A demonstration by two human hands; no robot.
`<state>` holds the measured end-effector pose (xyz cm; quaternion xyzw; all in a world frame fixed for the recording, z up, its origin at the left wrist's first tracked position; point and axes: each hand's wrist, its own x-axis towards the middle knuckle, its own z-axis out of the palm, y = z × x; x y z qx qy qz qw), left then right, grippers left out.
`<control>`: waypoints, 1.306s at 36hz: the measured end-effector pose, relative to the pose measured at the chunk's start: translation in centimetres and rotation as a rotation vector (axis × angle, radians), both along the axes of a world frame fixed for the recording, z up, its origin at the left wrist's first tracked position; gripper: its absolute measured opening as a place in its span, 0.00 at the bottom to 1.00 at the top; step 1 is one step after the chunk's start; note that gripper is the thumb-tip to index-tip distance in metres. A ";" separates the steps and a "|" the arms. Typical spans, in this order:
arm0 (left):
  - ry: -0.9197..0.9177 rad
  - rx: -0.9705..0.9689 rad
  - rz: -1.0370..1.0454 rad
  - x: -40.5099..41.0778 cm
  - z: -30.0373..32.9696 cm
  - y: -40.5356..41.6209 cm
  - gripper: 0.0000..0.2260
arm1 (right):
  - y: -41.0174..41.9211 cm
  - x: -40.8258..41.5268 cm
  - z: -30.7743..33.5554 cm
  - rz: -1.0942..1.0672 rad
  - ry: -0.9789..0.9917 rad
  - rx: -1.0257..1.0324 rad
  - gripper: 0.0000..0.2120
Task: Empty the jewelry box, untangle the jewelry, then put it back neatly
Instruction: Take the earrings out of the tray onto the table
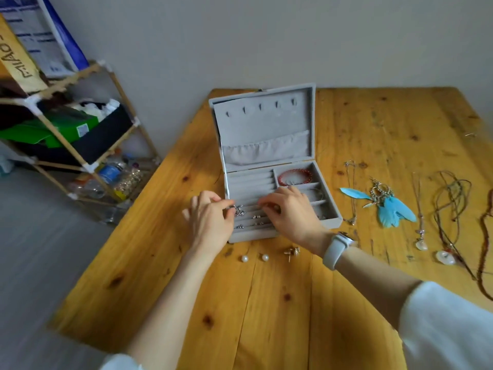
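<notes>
- Jewelry box (269, 161), grey velvet, rectangular, sits open at centre frame on the yellow pine plank counter (280, 303); lid stands up toward the wall, with a row of hooks and a gathered pocket inside.
- Left hand (210, 222) at the box's lower-left corner, thumb and fingers pinching a small silver sparkly earring (238, 210) over the ring-roll slots.
- Right hand (290, 212) over the ring rolls, fingers curled, tips pinched at the slots; can't tell what it holds. White watch band (336, 249) on that wrist.
- A few small silver studs (257, 217) are seated in the lower roll slots.
- Red bead bracelet (294, 177) in the box's upper-right compartment.
- Below the box on the counter: two white pearl studs (254, 258), and a gold stud pair (291, 252) just right of them.
- Right of the box: thin silver chain necklace (351, 193), blue feather earrings (386, 204), then cord necklaces with shell pendants (445, 256) toward the right edge.
- Bamboo shelf rack (80, 134) with clutter, left of frame, on the floor.
</notes>
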<state>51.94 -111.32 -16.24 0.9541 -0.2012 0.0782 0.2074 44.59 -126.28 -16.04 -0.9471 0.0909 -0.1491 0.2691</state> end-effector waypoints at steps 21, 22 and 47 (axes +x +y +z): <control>-0.025 -0.339 -0.106 -3.0 1.0 3.7 0.02 | 0.5 3.8 1.0 0.192 0.034 -0.278 0.09; -0.003 -0.366 -0.135 -3.5 1.0 4.1 0.02 | 0.6 3.4 1.1 0.173 -0.002 -0.242 0.09; 0.116 -0.277 -0.091 -8.9 -2.9 8.6 0.05 | 6.8 -7.6 -1.6 0.231 -0.057 -0.259 0.06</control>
